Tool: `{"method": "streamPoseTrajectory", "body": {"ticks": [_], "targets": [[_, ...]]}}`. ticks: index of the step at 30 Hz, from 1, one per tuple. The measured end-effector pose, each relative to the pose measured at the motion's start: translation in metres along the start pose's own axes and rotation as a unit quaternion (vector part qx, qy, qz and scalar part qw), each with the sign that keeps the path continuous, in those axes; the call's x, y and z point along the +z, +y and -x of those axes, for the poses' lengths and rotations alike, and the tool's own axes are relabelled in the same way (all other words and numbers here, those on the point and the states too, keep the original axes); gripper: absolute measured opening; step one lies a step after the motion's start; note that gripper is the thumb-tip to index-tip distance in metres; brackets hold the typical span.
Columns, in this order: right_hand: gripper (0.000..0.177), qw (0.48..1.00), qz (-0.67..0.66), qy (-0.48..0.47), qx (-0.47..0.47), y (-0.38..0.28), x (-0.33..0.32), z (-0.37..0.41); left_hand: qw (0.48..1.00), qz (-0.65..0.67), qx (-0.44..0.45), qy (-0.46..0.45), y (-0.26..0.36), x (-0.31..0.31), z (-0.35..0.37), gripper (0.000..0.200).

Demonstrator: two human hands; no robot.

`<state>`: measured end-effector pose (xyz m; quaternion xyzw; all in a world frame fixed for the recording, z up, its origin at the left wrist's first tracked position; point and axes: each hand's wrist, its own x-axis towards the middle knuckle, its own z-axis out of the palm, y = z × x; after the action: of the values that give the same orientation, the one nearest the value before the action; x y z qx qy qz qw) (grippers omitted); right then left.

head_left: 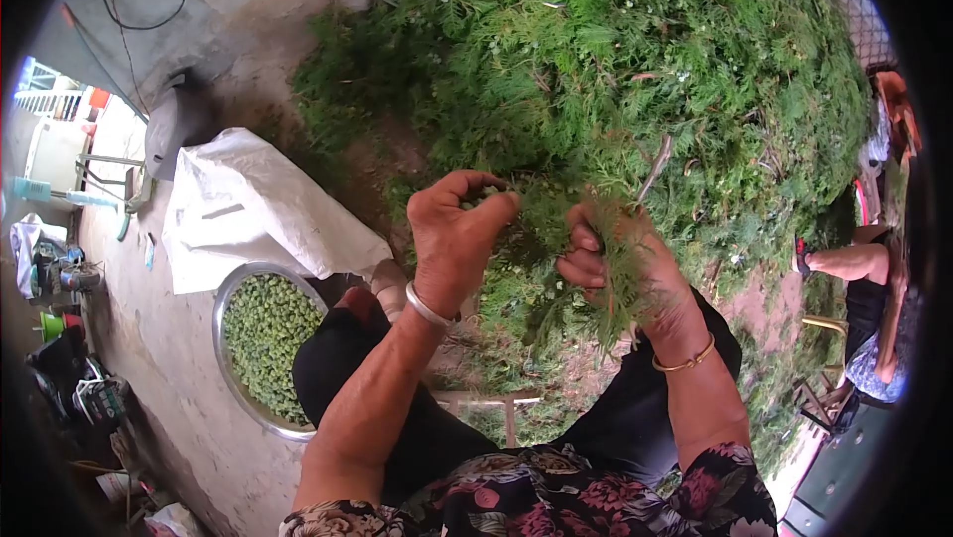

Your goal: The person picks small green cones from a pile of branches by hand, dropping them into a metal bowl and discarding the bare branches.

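Note:
My left hand (459,229) is raised in front of me, its fingers curled and thumb pressed to the forefinger. Something small and greenish seems to sit in the curl, too hidden to name. To its right, my right hand (625,257) is closed around a feathery green conifer sprig (617,304), whose leaves hang over the fingers and wrist. Behind both hands rises a big heap of cut conifer branches (635,70). By my left knee stands a round metal basin (220,338) filled with small green cones (270,338).
A white sack (243,200) lies beside the basin, partly over its rim. A grey object (177,130) stands behind it. Another person's leg (849,262) shows at the far right. Assorted items, including a dark machine (99,403), line the left edge.

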<state>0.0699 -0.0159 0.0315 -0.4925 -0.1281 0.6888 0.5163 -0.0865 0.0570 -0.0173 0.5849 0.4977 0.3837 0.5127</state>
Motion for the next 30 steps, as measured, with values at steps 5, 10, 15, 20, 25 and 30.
{"method": "streamPoseTrajectory", "body": {"ticks": [5,10,15,20,25,30], "targets": [[0.039,0.999,-0.011,-0.018,-0.043,-0.010,-0.030,0.026,0.907,0.352,-0.171,0.155,-0.033,-0.051,-0.040,0.013],[0.038,0.997,-0.064,-0.008,-0.030,-0.014,-0.035,0.023,0.776,0.577,-0.256,-0.013,-0.024,-0.085,-0.016,0.016],[0.041,0.996,-0.070,0.049,-0.039,-0.017,-0.041,0.017,0.806,0.575,-0.141,-0.002,0.017,-0.142,0.019,0.016],[0.044,0.997,-0.062,-0.020,-0.031,-0.022,-0.050,0.019,0.947,0.147,-0.043,0.282,-0.010,-0.230,0.075,0.017],[0.049,0.996,-0.004,-0.085,-0.018,-0.024,-0.048,0.022,0.881,-0.402,-0.011,0.250,-0.107,-0.321,0.121,0.027],[0.049,0.998,0.001,-0.057,-0.013,-0.021,-0.045,0.024,0.876,-0.358,0.036,0.321,-0.063,-0.261,0.084,0.022]]}}
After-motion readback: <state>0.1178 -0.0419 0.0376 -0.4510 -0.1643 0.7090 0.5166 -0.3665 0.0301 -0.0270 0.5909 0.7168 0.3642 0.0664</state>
